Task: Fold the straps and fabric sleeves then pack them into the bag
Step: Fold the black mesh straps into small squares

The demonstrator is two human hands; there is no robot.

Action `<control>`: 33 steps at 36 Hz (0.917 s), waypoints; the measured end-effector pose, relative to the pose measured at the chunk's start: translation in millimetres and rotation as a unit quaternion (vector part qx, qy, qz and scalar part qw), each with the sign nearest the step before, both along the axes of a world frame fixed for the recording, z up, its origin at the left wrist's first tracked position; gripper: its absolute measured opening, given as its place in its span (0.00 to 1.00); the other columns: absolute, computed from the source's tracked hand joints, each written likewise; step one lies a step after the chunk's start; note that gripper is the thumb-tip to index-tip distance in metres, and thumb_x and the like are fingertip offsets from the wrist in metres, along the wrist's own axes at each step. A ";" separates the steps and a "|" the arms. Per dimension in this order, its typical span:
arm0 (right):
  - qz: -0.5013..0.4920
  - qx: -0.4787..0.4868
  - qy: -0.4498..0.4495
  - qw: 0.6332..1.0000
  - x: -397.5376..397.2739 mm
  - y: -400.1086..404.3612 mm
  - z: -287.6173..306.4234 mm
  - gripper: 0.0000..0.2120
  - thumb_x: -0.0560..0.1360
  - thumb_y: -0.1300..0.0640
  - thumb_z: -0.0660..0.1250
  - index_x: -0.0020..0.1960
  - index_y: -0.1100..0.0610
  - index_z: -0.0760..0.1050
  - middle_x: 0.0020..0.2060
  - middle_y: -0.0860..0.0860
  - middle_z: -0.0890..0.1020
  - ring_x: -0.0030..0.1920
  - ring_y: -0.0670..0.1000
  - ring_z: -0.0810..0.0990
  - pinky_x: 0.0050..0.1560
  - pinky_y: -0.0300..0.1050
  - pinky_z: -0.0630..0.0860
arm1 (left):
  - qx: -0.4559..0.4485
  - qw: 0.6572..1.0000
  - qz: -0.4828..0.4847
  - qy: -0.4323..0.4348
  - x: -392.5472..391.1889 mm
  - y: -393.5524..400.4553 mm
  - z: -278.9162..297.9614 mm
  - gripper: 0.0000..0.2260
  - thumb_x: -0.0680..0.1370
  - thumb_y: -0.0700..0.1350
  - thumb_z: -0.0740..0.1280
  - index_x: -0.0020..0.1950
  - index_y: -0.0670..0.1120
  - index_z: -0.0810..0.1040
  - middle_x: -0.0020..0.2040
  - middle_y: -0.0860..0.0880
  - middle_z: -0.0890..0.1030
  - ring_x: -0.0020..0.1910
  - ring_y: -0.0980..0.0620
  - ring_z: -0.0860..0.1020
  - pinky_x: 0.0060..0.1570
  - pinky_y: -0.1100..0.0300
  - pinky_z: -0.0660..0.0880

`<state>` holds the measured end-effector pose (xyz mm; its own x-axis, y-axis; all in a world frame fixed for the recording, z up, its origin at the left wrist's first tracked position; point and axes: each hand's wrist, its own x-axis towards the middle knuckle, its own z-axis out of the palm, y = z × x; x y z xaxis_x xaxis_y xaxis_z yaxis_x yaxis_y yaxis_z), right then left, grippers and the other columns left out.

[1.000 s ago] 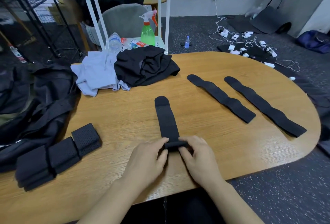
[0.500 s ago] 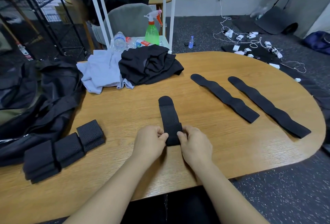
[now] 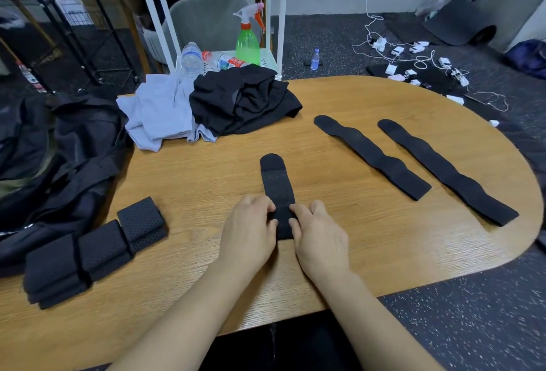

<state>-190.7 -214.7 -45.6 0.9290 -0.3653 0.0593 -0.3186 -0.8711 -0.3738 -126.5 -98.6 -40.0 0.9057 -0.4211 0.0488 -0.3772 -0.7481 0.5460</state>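
The bag (image 3: 59,163) runs off frame left; strap's (image 3: 277,190) near end seems hidden.

Workroom: wooden table (image 3: 384,252), floor chargers (image 3: 413,66)

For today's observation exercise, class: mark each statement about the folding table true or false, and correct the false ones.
1. Both hands, left hand and right hand, grip the same black strap. True.
2. Two long straps lie flat to the right of the hands. True.
3. The folded straps sit inside the bag. False: they lie on the table beside it.
4. The spray bottle is red. False: it is green.
5. The black garment lies beside a pale one. True.
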 end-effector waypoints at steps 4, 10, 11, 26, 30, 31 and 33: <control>0.016 -0.013 -0.010 1.000 -0.3 -0.4 -1.6 0.13 0.81 0.52 0.60 0.64 0.52 0.74 0.50 0.51 0.71 0.44 0.50 0.72 0.36 0.43 0.65 | 0.027 0.996 -0.066 -0.058 -2.4 0.5 -6.1 0.10 0.78 0.39 0.65 0.57 0.44 0.81 0.53 0.50 0.76 0.57 0.48 0.72 0.57 0.54 0.70; 0.072 -0.081 -0.115 0.987 -2.9 -7.5 -15.4 0.08 0.73 0.57 0.71 0.51 0.58 0.81 0.48 0.53 0.78 0.42 0.55 0.77 0.30 0.44 0.71 | 0.063 0.990 -0.119 -0.048 -7.3 10.2 -7.1 0.18 0.78 0.48 0.60 0.66 0.46 0.76 0.62 0.52 0.74 0.63 0.51 0.69 0.64 0.59 0.62; 0.088 -0.080 -0.109 0.987 -6.0 -8.7 -15.8 0.10 0.75 0.55 0.65 0.53 0.58 0.80 0.51 0.52 0.78 0.44 0.55 0.77 0.34 0.46 0.73 | 0.071 0.988 -0.130 -0.036 -9.1 13.8 -5.9 0.22 0.75 0.51 0.59 0.67 0.46 0.76 0.63 0.52 0.73 0.65 0.51 0.68 0.65 0.59 0.61; 0.078 0.086 -0.137 0.984 -50.3 4.3 -28.4 0.21 0.73 0.56 0.58 0.63 0.54 0.78 0.54 0.45 0.81 0.53 0.50 0.74 0.52 0.49 0.75 | -0.063 0.994 -0.075 -0.052 -46.8 47.7 -27.4 0.16 0.75 0.41 0.68 0.62 0.46 0.81 0.59 0.49 0.82 0.58 0.49 0.79 0.60 0.58 0.71; 0.018 0.149 -0.161 0.975 -41.6 9.2 -21.3 0.17 0.75 0.55 0.61 0.61 0.52 0.79 0.50 0.44 0.82 0.52 0.47 0.74 0.51 0.44 0.73 | -0.088 0.996 -0.016 -0.022 -46.3 41.0 -20.6 0.14 0.78 0.43 0.68 0.63 0.48 0.80 0.58 0.50 0.83 0.57 0.51 0.79 0.57 0.62 0.71; 0.012 0.145 -0.163 0.976 -38.7 10.2 -19.5 0.15 0.76 0.54 0.62 0.60 0.52 0.80 0.50 0.44 0.82 0.51 0.47 0.73 0.50 0.43 0.72 | -0.092 0.995 -0.010 -0.022 -44.7 39.2 -19.4 0.12 0.78 0.43 0.68 0.62 0.48 0.81 0.55 0.51 0.84 0.54 0.50 0.80 0.55 0.60 0.73; 0.000 0.134 -0.157 0.978 -33.2 11.6 -16.6 0.12 0.79 0.53 0.64 0.60 0.52 0.80 0.50 0.44 0.82 0.50 0.46 0.72 0.46 0.41 0.69 | -0.098 0.995 0.005 -0.018 -40.2 36.9 -18.1 0.06 0.79 0.44 0.67 0.54 0.48 0.82 0.46 0.51 0.84 0.47 0.49 0.81 0.48 0.54 0.75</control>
<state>-223.9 -203.1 -62.2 0.8800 -0.4077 0.2439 -0.1521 -0.7281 -0.6684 -166.7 -61.7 -58.1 0.9060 -0.3911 0.1617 -0.3922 -0.6324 0.6681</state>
